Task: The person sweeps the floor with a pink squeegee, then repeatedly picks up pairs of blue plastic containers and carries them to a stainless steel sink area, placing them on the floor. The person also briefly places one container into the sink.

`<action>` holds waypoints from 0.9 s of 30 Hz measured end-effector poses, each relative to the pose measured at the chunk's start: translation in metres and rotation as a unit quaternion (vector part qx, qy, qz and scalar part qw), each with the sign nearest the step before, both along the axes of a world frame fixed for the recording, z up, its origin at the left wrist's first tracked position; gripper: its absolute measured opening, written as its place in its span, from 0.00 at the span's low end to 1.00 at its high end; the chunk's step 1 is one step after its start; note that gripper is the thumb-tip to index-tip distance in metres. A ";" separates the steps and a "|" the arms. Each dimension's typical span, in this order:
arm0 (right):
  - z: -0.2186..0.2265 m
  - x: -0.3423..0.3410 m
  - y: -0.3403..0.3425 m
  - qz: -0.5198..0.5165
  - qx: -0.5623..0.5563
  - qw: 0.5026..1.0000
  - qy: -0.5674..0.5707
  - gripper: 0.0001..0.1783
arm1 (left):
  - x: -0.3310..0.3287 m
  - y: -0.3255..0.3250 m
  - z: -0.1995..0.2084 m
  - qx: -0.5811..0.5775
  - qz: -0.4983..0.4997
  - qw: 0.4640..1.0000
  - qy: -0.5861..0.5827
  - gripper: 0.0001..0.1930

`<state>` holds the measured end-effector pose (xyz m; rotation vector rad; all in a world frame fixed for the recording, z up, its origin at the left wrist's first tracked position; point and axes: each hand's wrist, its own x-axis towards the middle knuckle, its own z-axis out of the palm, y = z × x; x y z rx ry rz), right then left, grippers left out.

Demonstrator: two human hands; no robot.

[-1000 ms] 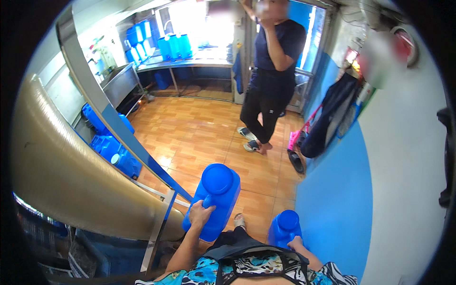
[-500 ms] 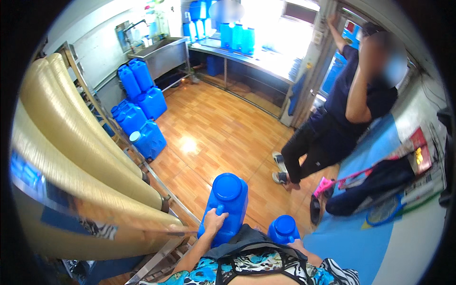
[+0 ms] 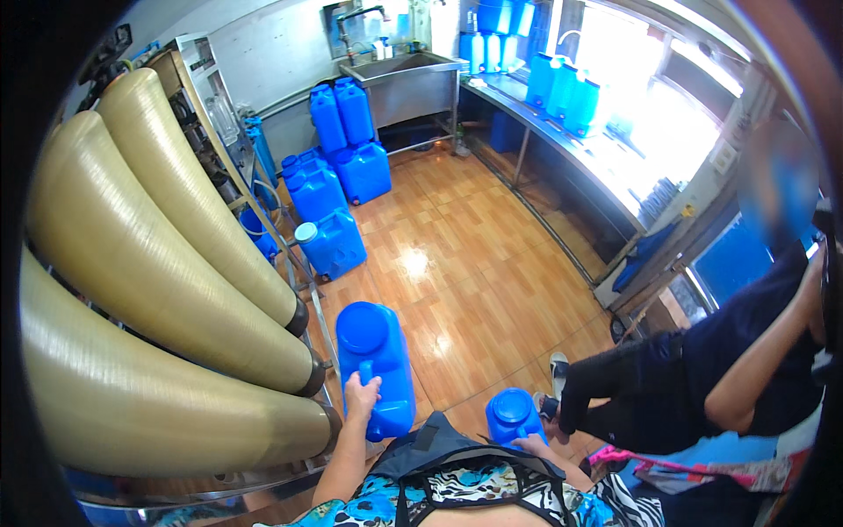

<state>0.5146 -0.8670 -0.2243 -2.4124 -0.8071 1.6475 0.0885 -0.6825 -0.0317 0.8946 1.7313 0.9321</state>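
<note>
My left hand [image 3: 362, 397] is closed round the top handle of a large blue water jug [image 3: 386, 338] with a wide round cap. That jug hangs upright at my left, close to the metal rail by the tall tanks. On my right side, a second blue jug [image 3: 512, 407], its round cap facing up, is carried by my right hand [image 3: 532, 445], whose fingers wrap its handle. Whether either jug's base touches the floor cannot be made out.
Tall tan tanks [image 3: 193, 220] line the left. Several blue jugs [image 3: 338, 246] stand beyond them, below a steel sink [image 3: 399, 83]. A steel counter [image 3: 562, 145] holds more blue containers. A person in dark clothes [image 3: 685, 386] stands close on my right, on the wood-patterned floor [image 3: 457, 290].
My view has swung to the right and forward, bringing the stacked jugs and sink nearer. Both jugs came along in my hands. The person has lowered the raised arm and is now closer.
</note>
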 end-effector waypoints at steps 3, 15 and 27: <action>-0.007 0.019 0.068 -0.032 0.009 0.999 0.035 0.21 | -0.007 0.028 0.013 0.032 0.067 0.997 0.001 0.09; 0.043 0.073 0.320 0.124 0.054 0.983 -0.128 0.30 | -0.026 0.209 0.005 -0.091 0.117 0.984 0.094 0.09; 0.049 0.080 0.586 0.226 -0.037 0.969 -0.091 0.26 | -0.032 0.452 0.057 -0.040 0.087 0.989 0.109 0.10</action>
